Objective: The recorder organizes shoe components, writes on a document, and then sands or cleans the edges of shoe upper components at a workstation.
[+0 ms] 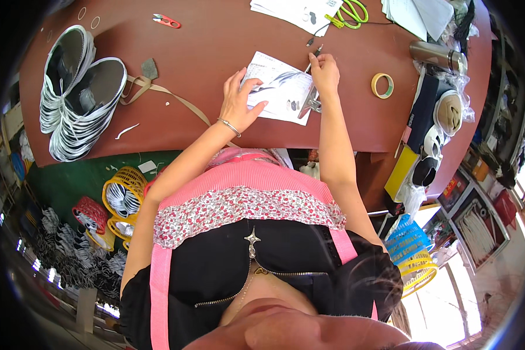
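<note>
A white printed sheet (281, 81) lies at a slant on the brown tabletop, with small dark oval patches near its lower end. My left hand (241, 104) rests on the sheet's left edge, fingers spread. At the sheet's right side, my right hand (325, 74) is closed around a dark, slim pen (319, 50) whose lower end points down toward the paper. A metal clip (313, 101) sits on the sheet's right edge, just below my right hand.
Stacks of striped shoe uppers (79, 122) stand at left, near a tan strap (181, 100). Red-handled snips (167, 21) and green-handled scissors (351, 14) lie farther back. A tape roll (382, 86), a metal flask (437, 56) and bagged items are at right.
</note>
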{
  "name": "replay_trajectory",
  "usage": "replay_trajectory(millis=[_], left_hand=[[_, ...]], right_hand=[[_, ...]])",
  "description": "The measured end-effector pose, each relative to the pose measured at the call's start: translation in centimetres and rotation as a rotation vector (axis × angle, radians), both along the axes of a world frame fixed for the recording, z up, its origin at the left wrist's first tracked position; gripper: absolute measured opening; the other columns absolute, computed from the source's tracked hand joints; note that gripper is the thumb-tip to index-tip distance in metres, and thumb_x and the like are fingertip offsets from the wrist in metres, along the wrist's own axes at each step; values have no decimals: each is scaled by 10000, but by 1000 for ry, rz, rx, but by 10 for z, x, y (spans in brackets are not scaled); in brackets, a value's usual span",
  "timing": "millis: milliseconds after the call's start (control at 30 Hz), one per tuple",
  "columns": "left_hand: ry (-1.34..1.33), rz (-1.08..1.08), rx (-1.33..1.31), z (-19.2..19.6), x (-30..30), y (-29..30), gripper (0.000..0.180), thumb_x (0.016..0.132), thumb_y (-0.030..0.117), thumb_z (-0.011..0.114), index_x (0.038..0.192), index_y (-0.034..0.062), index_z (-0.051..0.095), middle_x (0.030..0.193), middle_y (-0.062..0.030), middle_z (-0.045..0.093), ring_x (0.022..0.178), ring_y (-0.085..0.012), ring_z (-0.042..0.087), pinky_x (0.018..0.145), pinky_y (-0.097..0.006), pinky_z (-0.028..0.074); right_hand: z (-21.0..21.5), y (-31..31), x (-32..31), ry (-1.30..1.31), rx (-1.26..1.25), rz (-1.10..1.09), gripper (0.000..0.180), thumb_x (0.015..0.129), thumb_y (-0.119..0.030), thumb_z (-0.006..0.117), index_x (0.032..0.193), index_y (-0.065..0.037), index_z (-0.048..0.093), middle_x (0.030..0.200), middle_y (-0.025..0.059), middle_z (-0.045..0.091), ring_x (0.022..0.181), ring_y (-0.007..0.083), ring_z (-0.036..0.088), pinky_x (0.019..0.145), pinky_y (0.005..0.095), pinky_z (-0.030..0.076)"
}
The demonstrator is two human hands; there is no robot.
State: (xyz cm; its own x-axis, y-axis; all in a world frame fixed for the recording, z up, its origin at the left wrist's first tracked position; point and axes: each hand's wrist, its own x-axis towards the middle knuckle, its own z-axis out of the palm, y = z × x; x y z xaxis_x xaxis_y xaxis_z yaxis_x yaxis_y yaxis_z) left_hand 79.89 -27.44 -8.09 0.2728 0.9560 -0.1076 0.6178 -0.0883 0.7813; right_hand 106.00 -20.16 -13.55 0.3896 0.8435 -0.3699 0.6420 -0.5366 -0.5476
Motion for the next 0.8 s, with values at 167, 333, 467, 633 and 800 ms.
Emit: replay_trajectory(millis=[167,333,467,633,800], left_hand=[[21,-15,11,1,4,3,496,782,232,773,1217,139,553,1382,-214,416,1270,-413,391,1060,-492,365],[-236,135,-154,2,14,0,534,773,188,779,1253,121,554,1186,-133,517,1135,-320,496,955,-415,443],[-51,-41,-201,1,13,-4,659,729,73,756,1350,163,554,1131,-109,532,1088,-298,513,910,-400,458],[185,-335,111,10,17,-21,803,768,-22,641,1460,350,470,1451,-226,384,1305,-449,416,1075,-535,373],[345,-371,-91,-5,15,-34,912,822,-34,593,1524,464,290,1577,-296,167,1442,-508,219,1127,-612,276]], right_hand=[[-2,-2,1,-24,34,3,357,896,-410,676,939,-56,654,799,83,701,813,239,675,774,362,505],[4,1,-3,28,-4,-45,365,892,-415,674,927,-52,645,881,109,681,851,300,665,806,418,504],[8,-1,-5,52,82,-142,331,926,-334,668,1041,-28,616,848,84,671,785,245,672,767,371,518],[-3,-17,8,569,514,-636,391,987,-72,578,1334,3,415,806,45,606,748,95,615,601,227,485],[50,-36,-2,763,587,-627,408,974,-57,546,1369,-16,452,866,44,601,721,103,544,687,233,470]])
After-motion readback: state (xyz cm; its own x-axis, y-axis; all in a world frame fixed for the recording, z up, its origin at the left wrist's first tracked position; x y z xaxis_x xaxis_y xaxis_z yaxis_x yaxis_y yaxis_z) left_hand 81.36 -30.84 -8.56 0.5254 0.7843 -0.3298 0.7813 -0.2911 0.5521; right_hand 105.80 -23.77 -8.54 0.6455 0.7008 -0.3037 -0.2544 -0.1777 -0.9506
